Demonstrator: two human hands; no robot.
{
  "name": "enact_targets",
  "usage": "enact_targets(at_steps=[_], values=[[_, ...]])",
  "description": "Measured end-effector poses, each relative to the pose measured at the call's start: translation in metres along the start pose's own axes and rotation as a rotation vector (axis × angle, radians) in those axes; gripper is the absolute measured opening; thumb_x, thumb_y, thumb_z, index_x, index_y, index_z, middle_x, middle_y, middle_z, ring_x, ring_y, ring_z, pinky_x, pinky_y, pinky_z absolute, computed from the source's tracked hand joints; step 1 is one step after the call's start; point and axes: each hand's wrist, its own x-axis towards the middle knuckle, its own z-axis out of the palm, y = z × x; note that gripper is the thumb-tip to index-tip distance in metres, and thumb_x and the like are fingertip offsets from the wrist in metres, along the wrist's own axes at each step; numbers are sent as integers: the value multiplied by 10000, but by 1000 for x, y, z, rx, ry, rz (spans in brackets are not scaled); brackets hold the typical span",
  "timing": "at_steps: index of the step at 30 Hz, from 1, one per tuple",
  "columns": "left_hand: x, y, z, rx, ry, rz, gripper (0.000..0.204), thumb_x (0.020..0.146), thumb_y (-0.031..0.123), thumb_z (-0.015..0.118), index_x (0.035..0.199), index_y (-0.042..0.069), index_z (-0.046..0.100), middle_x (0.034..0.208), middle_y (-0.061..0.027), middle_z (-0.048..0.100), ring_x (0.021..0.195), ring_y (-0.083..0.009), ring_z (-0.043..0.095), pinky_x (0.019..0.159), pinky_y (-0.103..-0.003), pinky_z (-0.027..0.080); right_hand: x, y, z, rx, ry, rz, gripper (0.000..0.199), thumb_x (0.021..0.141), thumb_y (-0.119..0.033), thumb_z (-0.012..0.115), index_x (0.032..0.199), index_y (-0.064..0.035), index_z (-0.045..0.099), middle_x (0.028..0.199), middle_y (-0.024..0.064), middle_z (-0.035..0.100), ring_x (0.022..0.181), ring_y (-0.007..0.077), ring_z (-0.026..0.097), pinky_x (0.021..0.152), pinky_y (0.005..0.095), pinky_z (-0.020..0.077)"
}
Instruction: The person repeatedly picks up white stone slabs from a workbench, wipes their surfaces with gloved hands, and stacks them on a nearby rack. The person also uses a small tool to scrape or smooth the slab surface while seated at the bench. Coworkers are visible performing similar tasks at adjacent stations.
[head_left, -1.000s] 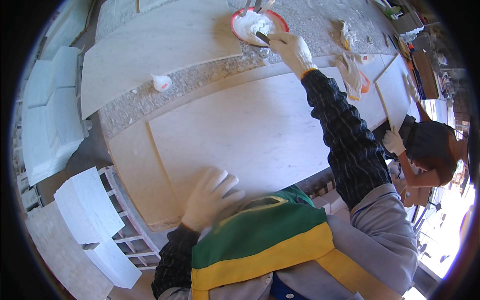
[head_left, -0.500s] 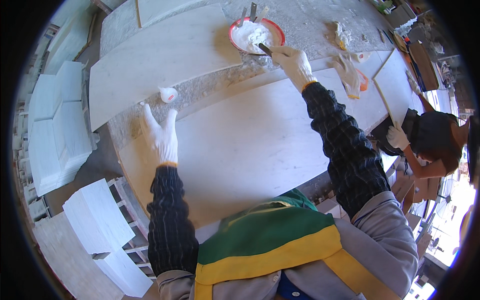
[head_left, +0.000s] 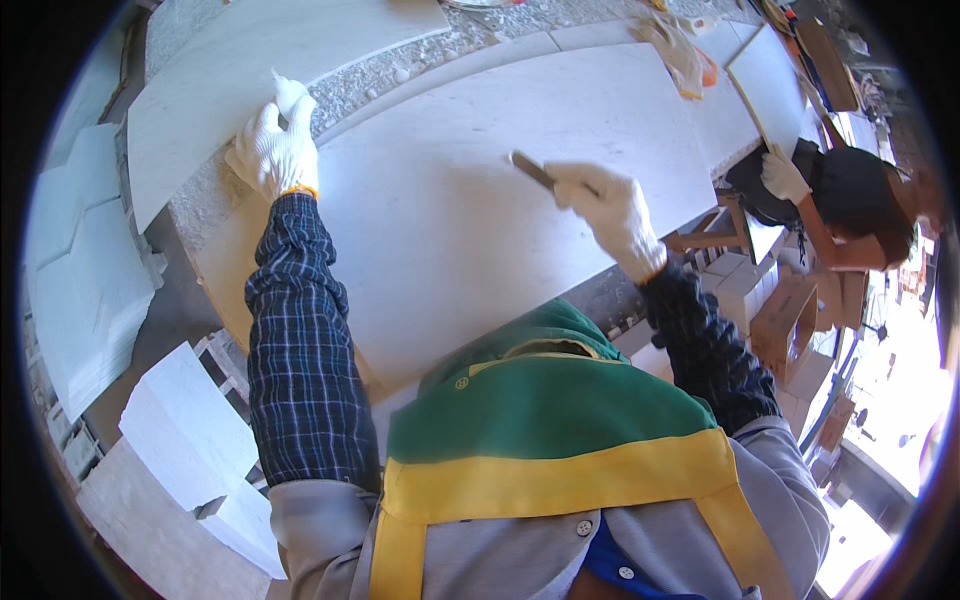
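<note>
My left hand (head_left: 272,155), in a white knit glove, has its thumb and fingers closed around a small white plastic squeeze bottle (head_left: 291,95). The bottle's pointed nozzle tilts up and away, beside the gritty strip between two slabs. In my gloved right hand (head_left: 612,215) is a narrow putty knife (head_left: 532,170), its tip pointing left over the large white marble slab (head_left: 430,220). That hand is slightly blurred, and whether paste sits on the blade I cannot tell. Only the rim of a bowl (head_left: 482,3) shows at the top edge.
A second white slab (head_left: 260,50) lies beyond the gritty strip. Loose gloves (head_left: 678,58) lie at the far right. Another person's gloved hand (head_left: 784,176) touches a slab there. Stacked white slabs (head_left: 95,290) stand left; cardboard boxes (head_left: 785,320) stand at right.
My left hand has gone from open beside the bottle to closed around it. My right hand has brought the putty knife from the bowl of white paste back over the slab. The view has shifted nearer.
</note>
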Motion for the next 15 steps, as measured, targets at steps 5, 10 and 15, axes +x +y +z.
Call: enact_targets(at_steps=[5,10,15], values=[[-16,6,-15,-524,-88,-22,359,902,390,757,1080,78,753,1132,-141,711,1020,-344,627,939,-458,487,-97,-2,15,37,-50,199,302,970,-77,636,1242,22,724,1002,98,762,883,137,689,828,289,557],[-55,10,-33,-700,-269,168,418,973,400,683,1147,19,685,1080,-170,704,976,-311,660,877,-422,503,-151,-2,45,238,-45,165,238,987,-120,664,1164,14,750,1037,102,763,923,123,697,815,299,581],[-65,1,-38,-461,-321,168,312,984,301,686,1181,60,692,1121,-138,707,1030,-297,666,916,-424,514,-165,2,74,262,4,133,250,940,-55,686,1169,23,749,1024,114,763,867,133,687,783,284,574]])
